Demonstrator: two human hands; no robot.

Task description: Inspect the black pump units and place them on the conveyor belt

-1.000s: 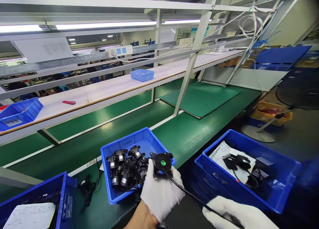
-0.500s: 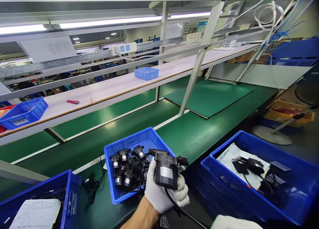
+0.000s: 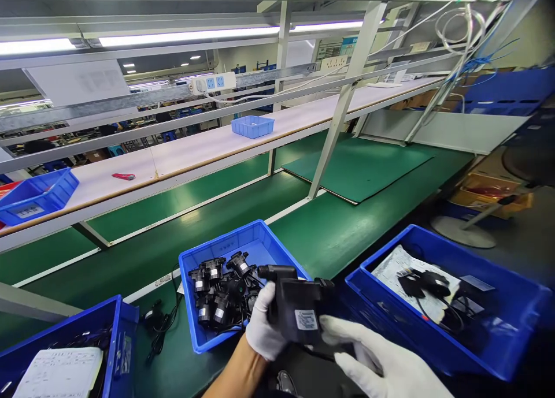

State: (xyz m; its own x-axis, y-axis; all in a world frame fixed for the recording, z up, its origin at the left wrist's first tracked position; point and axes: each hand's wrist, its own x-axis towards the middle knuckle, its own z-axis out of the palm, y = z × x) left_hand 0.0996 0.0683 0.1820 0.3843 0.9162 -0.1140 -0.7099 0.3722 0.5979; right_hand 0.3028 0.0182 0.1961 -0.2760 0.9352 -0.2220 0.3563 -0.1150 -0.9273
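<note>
My left hand (image 3: 263, 328), in a white glove, grips a small black water pump (image 3: 297, 302) with a threaded port and a white label facing me. Its fingers are mostly hidden behind the pump. My right hand (image 3: 381, 357), also gloved, reaches in from the lower right. Its fingers are apart, with a fingertip close to the pump's right side; whether it touches is unclear. Just behind the left hand, a blue bin (image 3: 197, 331) contains several similar black pumps (image 3: 220, 308) with labels and cables.
At right, another blue bin (image 3: 481, 343) holds paper and black cabled parts (image 3: 433, 285). A blue bin (image 3: 119, 352) with a notebook (image 3: 65, 372) stands lower left, beside a loose cabled part (image 3: 158, 323). Metal posts (image 3: 342, 109) and a shelf (image 3: 195, 155) cross the green bench (image 3: 299, 242).
The pump has turned in my left hand, showing a different label face. My right hand has moved up from the bottom edge to beside the pump, fingers spread.
</note>
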